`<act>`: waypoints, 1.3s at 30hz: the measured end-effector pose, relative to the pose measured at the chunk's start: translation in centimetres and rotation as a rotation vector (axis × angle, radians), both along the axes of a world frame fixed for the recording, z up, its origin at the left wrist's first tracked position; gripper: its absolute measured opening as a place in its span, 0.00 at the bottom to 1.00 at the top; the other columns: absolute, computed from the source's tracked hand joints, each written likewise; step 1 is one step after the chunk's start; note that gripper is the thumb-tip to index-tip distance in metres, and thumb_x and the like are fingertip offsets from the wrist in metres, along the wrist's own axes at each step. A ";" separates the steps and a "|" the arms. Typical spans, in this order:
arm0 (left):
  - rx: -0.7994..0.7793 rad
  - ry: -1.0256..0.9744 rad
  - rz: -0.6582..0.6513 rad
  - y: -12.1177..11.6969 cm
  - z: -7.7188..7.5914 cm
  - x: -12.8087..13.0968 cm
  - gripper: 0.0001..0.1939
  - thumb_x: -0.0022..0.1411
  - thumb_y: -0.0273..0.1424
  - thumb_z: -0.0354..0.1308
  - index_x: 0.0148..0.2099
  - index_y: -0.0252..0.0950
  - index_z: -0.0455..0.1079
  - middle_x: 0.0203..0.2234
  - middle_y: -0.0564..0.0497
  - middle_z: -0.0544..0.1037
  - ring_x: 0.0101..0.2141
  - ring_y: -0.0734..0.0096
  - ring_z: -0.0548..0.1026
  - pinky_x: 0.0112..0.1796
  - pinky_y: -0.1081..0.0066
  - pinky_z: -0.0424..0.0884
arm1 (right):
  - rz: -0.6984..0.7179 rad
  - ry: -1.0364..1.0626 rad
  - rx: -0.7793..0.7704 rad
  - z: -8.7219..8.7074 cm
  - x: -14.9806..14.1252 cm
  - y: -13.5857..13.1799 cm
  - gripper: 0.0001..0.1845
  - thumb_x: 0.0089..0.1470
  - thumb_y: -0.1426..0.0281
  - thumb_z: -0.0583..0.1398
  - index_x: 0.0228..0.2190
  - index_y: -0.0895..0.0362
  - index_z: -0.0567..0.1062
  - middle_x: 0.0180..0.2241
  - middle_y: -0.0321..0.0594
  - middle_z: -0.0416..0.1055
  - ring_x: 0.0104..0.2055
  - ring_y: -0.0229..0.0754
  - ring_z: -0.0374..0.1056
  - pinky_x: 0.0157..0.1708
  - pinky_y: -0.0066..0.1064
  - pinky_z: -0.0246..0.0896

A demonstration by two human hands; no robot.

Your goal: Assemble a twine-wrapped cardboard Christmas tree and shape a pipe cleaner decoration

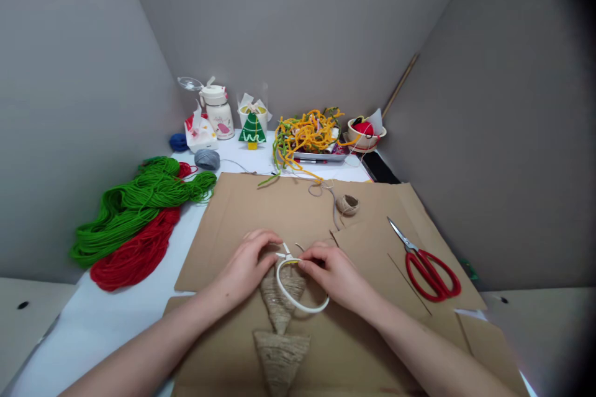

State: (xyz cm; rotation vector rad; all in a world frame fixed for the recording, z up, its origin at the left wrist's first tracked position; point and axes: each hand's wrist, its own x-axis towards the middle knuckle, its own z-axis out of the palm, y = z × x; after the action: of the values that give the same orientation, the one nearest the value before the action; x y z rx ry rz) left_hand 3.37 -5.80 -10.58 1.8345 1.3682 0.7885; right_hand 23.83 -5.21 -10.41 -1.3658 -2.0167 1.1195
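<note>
My left hand [249,267] and my right hand [336,273] meet over a white ring [298,304] that lies across a jute-wrapped triangle [282,298] on brown cardboard [242,211]. Both hands pinch at the ring's knotted top, where short white ends and thin jute twine stick out. A second jute-wrapped triangle [280,356] lies just below the first, point against point. A jute twine ball [347,204] rests beyond my right hand, its strand trailing toward the ring.
Red-handled scissors [426,263] lie at right on the cardboard. Green yarn [139,198] and red yarn [135,254] lie at left. At the back stand a green felt tree [252,129], a cream jug [218,110], a tray of orange and green cords [307,133] and a bowl [365,131].
</note>
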 end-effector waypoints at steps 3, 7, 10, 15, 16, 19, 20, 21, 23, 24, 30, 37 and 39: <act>-0.041 -0.005 -0.137 0.3 2.0 -1.5 0.14 0.56 0.24 0.49 0.44 0.37 0.68 0.43 0.46 0.70 0.41 0.67 0.69 0.43 0.66 0.66 | 0.020 -0.020 -0.048 -0.3 -0.3 0.5 0.10 0.52 0.66 0.57 0.27 0.57 0.78 0.27 0.38 0.73 0.31 0.37 0.66 0.35 0.28 0.57; -0.144 0.022 -0.401 1.0 4.7 -2.6 0.23 0.52 0.26 0.55 0.52 0.40 0.63 0.45 0.48 0.67 0.42 0.68 0.68 0.43 0.68 0.66 | 0.036 -0.021 -0.153 -0.8 -0.6 1.2 0.12 0.51 0.65 0.56 0.28 0.57 0.78 0.26 0.37 0.74 0.28 0.36 0.65 0.29 0.26 0.56; -0.159 0.021 -0.501 1.2 5.3 -2.0 0.33 0.46 0.33 0.63 0.55 0.42 0.59 0.50 0.47 0.62 0.49 0.63 0.64 0.49 0.65 0.62 | 0.038 -0.039 -0.211 -0.7 -0.9 1.8 0.13 0.50 0.65 0.56 0.26 0.59 0.77 0.23 0.37 0.72 0.26 0.35 0.64 0.25 0.24 0.54; -0.057 0.149 -0.422 0.5 4.6 -0.1 0.30 0.41 0.39 0.67 0.48 0.41 0.63 0.46 0.47 0.65 0.49 0.57 0.62 0.50 0.58 0.59 | 0.024 -0.081 -0.241 0.1 -1.1 2.4 0.12 0.47 0.65 0.56 0.25 0.60 0.76 0.21 0.36 0.71 0.25 0.35 0.63 0.24 0.23 0.52; -0.042 0.163 -0.422 0.4 4.5 0.1 0.27 0.42 0.38 0.67 0.45 0.40 0.64 0.45 0.47 0.66 0.49 0.57 0.62 0.49 0.58 0.59 | 0.023 -0.086 -0.243 0.3 -1.1 2.5 0.12 0.47 0.66 0.56 0.25 0.60 0.76 0.21 0.36 0.70 0.26 0.34 0.62 0.24 0.23 0.52; -0.032 0.127 -0.461 0.5 4.2 0.1 0.15 0.46 0.37 0.65 0.35 0.38 0.66 0.48 0.46 0.65 0.50 0.58 0.62 0.50 0.60 0.59 | 0.030 -0.082 -0.256 0.4 -1.0 2.7 0.12 0.46 0.66 0.56 0.24 0.60 0.75 0.21 0.34 0.69 0.25 0.33 0.60 0.23 0.22 0.51; -0.041 0.097 -0.477 0.7 4.1 0.0 0.12 0.48 0.37 0.63 0.32 0.37 0.66 0.49 0.46 0.64 0.51 0.58 0.61 0.50 0.61 0.59 | 0.029 -0.080 -0.260 0.4 -0.9 2.8 0.12 0.47 0.66 0.55 0.23 0.60 0.75 0.20 0.34 0.68 0.24 0.33 0.60 0.22 0.22 0.50; -0.056 0.062 -0.492 0.9 4.0 -0.2 0.10 0.50 0.37 0.62 0.30 0.36 0.67 0.50 0.46 0.63 0.52 0.59 0.61 0.51 0.63 0.58 | 0.029 -0.079 -0.265 0.4 -0.8 2.9 0.13 0.48 0.66 0.55 0.23 0.61 0.74 0.19 0.33 0.67 0.23 0.32 0.59 0.21 0.22 0.49; -0.093 -0.015 -0.513 1.3 3.5 -0.3 0.10 0.54 0.37 0.59 0.28 0.35 0.68 0.51 0.46 0.62 0.52 0.61 0.62 0.51 0.65 0.58 | 0.037 -0.073 -0.276 0.6 -0.5 2.9 0.15 0.51 0.64 0.53 0.23 0.61 0.74 0.18 0.33 0.65 0.21 0.32 0.58 0.21 0.23 0.50; -0.107 -0.056 -0.515 1.4 3.3 -0.4 0.09 0.55 0.36 0.59 0.28 0.35 0.68 0.51 0.46 0.63 0.52 0.62 0.63 0.51 0.66 0.58 | 0.049 -0.071 -0.276 0.9 -0.4 2.8 0.17 0.53 0.63 0.51 0.24 0.61 0.74 0.18 0.33 0.65 0.20 0.33 0.58 0.21 0.23 0.51; -0.134 -0.317 -0.444 1.8 1.3 -0.5 0.08 0.55 0.31 0.59 0.26 0.34 0.69 0.50 0.46 0.64 0.52 0.61 0.64 0.53 0.64 0.57 | -0.052 -0.105 0.093 4.3 2.5 -0.1 0.19 0.58 0.64 0.49 0.43 0.57 0.74 0.39 0.44 0.73 0.41 0.41 0.67 0.43 0.30 0.59; -0.188 -0.546 -0.417 2.4 -0.2 -0.9 0.10 0.56 0.30 0.57 0.24 0.33 0.69 0.50 0.43 0.65 0.49 0.57 0.68 0.51 0.58 0.61 | -0.603 -0.382 0.257 3.4 13.1 -3.5 0.18 0.55 0.60 0.52 0.41 0.55 0.73 0.45 0.45 0.69 0.43 0.43 0.68 0.42 0.32 0.61; -0.184 -0.531 -0.356 2.4 -0.2 -0.9 0.09 0.56 0.31 0.58 0.25 0.33 0.71 0.49 0.43 0.67 0.50 0.57 0.68 0.52 0.58 0.60 | -0.657 -0.592 0.219 1.7 16.0 -3.7 0.18 0.54 0.61 0.53 0.41 0.57 0.73 0.43 0.48 0.70 0.41 0.47 0.68 0.40 0.35 0.61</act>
State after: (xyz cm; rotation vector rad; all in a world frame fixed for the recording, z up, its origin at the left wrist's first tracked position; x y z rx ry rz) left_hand 2.48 -3.37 -10.80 1.5173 0.7261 0.8472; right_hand 39.81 -8.95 -8.74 -2.1788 -1.7223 0.2080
